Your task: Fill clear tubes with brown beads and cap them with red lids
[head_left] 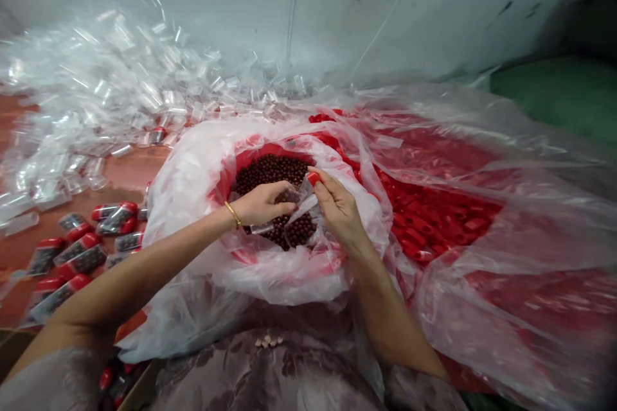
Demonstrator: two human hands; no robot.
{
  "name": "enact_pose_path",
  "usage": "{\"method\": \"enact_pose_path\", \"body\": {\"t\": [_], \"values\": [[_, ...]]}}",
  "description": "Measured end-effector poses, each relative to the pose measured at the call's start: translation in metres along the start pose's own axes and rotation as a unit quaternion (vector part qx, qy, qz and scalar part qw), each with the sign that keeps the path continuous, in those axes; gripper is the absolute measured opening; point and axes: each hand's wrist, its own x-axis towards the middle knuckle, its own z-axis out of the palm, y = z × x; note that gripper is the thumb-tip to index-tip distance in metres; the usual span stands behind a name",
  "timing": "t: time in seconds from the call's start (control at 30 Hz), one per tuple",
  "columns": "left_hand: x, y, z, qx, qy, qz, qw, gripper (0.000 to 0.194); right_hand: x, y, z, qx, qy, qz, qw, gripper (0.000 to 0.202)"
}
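Note:
A bowl-like container lined with a white plastic bag point(187, 173) holds many dark brown beads point(270, 170). Over the beads, my right hand point(335, 205) pinches a small red cap point(313, 178) between thumb and fingers. My left hand point(267, 202), with a gold bracelet at its wrist, is just left of it, its fingers curled around a clear plastic piece point(292, 192). Another clear piece point(261, 228) lies on the beads below my left hand. Clear plastic also shows between the two hands; its exact shape is blurred.
A heap of clear tubes point(110, 77) spreads across the back left. Filled tubes with red ends point(84, 257) lie on the reddish table point(123, 176) at left. Red caps point(434, 218) fill a clear plastic bag at right. A pale wall point(337, 6) stands behind.

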Motion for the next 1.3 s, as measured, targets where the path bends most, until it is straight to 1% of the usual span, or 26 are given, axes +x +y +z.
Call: {"method": "enact_pose_path", "body": {"t": [0.07, 0.13, 0.17, 0.23, 0.3, 0.37, 0.47, 0.57, 0.63, 0.8, 0.93, 1.03, 1.13, 1.23, 1.27, 1.3], "values": [[-0.004, 0.001, 0.003, -0.014, -0.002, 0.006, 1.000, 0.023, 0.004, -0.005, 0.001, -0.036, -0.033, -0.027, 0.998, 0.038], [-0.005, 0.002, 0.004, -0.043, -0.010, 0.000, 0.999, 0.025, 0.007, -0.006, 0.003, -0.047, -0.063, -0.036, 0.996, 0.038], [-0.006, 0.002, 0.003, -0.047, -0.010, -0.004, 0.999, 0.026, 0.008, -0.006, 0.005, -0.049, -0.068, -0.037, 0.996, 0.038], [-0.006, 0.003, 0.001, -0.029, 0.007, -0.003, 1.000, 0.028, 0.008, -0.004, 0.009, -0.049, -0.060, -0.038, 0.996, 0.039], [-0.007, 0.005, 0.000, -0.011, 0.030, 0.015, 0.999, 0.028, 0.006, -0.001, 0.013, -0.040, -0.054, -0.037, 0.997, 0.041], [-0.006, 0.008, 0.000, -0.026, 0.027, 0.029, 0.999, 0.028, 0.004, 0.000, 0.016, -0.026, -0.046, -0.037, 0.998, 0.042], [-0.006, 0.011, 0.002, -0.059, 0.005, 0.011, 0.998, 0.026, 0.002, 0.000, 0.017, -0.023, -0.026, -0.050, 0.998, 0.042], [-0.006, 0.012, 0.004, -0.056, 0.013, -0.012, 0.998, 0.024, -0.002, -0.001, 0.017, -0.047, -0.012, -0.066, 0.997, 0.041], [-0.006, 0.011, 0.005, -0.049, 0.020, -0.016, 0.998, 0.025, -0.005, -0.001, 0.018, -0.059, -0.009, -0.068, 0.996, 0.040], [-0.008, 0.008, 0.004, 0.003, 0.019, -0.016, 1.000, 0.024, -0.013, 0.001, 0.020, -0.049, -0.015, -0.054, 0.997, 0.042], [-0.009, 0.011, 0.004, 0.019, 0.012, 0.003, 1.000, 0.024, -0.015, 0.001, 0.019, -0.048, -0.028, -0.055, 0.997, 0.043], [-0.012, 0.016, 0.003, 0.051, 0.012, -0.003, 0.999, 0.021, -0.015, -0.001, 0.018, -0.083, -0.064, -0.070, 0.992, 0.045], [-0.016, 0.018, 0.001, 0.122, 0.020, -0.036, 0.992, 0.019, -0.013, -0.004, 0.015, -0.138, -0.103, -0.070, 0.983, 0.048], [-0.015, 0.017, -0.002, 0.188, -0.004, -0.060, 0.980, 0.019, -0.006, -0.004, 0.011, -0.165, -0.134, -0.072, 0.974, 0.053], [-0.014, 0.016, -0.003, 0.189, -0.014, -0.058, 0.980, 0.018, -0.002, -0.003, 0.010, -0.153, -0.126, -0.064, 0.978, 0.055], [-0.013, 0.015, -0.003, 0.180, -0.020, -0.052, 0.982, 0.017, 0.001, -0.003, 0.010, -0.127, -0.103, -0.046, 0.986, 0.058]]}}
